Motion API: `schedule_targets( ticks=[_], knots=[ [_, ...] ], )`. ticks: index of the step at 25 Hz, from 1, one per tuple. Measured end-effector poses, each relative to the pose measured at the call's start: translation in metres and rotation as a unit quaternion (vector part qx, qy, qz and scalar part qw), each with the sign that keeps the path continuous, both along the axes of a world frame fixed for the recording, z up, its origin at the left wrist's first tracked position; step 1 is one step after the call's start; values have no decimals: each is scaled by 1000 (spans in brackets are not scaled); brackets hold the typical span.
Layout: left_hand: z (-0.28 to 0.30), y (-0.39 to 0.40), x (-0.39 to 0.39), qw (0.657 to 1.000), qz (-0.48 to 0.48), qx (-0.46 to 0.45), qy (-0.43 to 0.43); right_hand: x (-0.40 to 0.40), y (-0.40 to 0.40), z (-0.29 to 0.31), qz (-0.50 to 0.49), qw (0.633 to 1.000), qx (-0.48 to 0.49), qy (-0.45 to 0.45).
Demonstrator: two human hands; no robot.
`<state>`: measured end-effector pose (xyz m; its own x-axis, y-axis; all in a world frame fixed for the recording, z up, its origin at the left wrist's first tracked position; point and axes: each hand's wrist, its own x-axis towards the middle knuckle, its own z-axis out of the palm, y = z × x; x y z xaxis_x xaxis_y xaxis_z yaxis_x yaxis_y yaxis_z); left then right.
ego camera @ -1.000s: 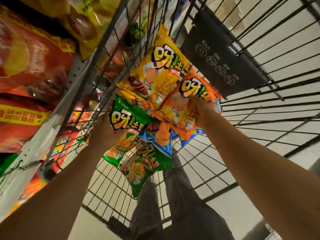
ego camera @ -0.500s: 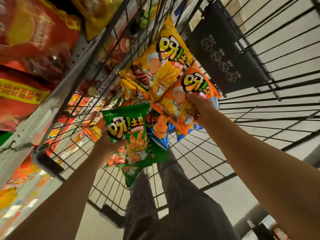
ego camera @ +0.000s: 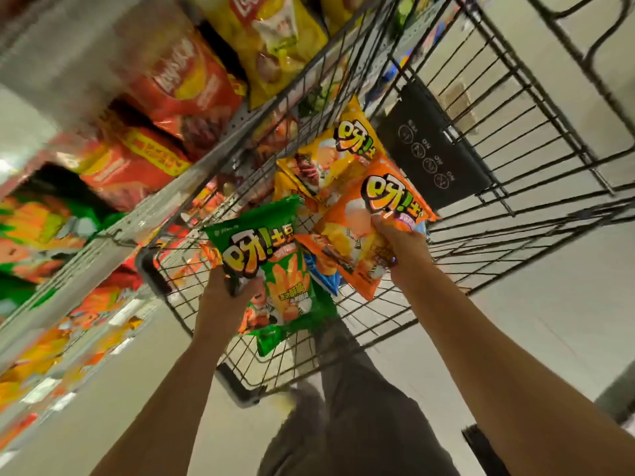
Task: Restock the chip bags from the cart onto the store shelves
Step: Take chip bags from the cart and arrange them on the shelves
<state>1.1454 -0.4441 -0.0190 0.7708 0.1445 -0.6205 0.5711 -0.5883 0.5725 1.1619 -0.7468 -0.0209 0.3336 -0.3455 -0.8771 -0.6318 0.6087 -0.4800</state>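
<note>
My left hand (ego camera: 225,297) grips a green chip bag (ego camera: 268,262) by its left edge, lifted above the black wire cart (ego camera: 481,187). My right hand (ego camera: 398,247) holds an orange chip bag (ego camera: 364,228) near its right edge, over the cart's middle. Behind the orange one a yellow chip bag (ego camera: 330,156) leans inside the cart. Part of a blue bag (ego camera: 324,276) shows between the two held bags. Another green bag (ego camera: 275,338) lies under the lifted one.
Store shelves (ego camera: 113,228) run along the left, stocked with red bags (ego camera: 178,94), yellow bags (ego camera: 268,39) and green bags (ego camera: 44,228). A dark sign panel (ego camera: 429,159) hangs on the cart's far wall. My legs in dark trousers (ego camera: 360,417) stand below the cart.
Both hands have lifted their bags higher out of the cart. The green bag rose and turned upright in my left hand. The view swung left, bringing more of the shelves in.
</note>
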Motion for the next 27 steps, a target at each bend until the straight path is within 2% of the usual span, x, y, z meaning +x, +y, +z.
schedule_targets(
  ticks=[4,7,9,11,17,21,27],
  knots=[
    [49,23,-23,996,16,-25,-84,-21,13,60,11,994,-24,-109],
    [87,50,-42,985,12,-38,-166,-44,27,114,59,974,-67,-210],
    [121,70,-65,970,24,-42,-239,-69,41,153,102,949,-120,-274],
    [159,85,-95,948,21,-7,-319,-95,55,192,158,917,-172,-323],
    [272,126,-172,896,62,-42,-438,-151,100,300,252,828,-269,-424],
    [329,149,-201,872,111,-109,-464,-164,129,350,293,784,-282,-469],
    [397,187,-225,823,128,-83,-547,-154,173,417,324,729,-247,-550]
  ],
)
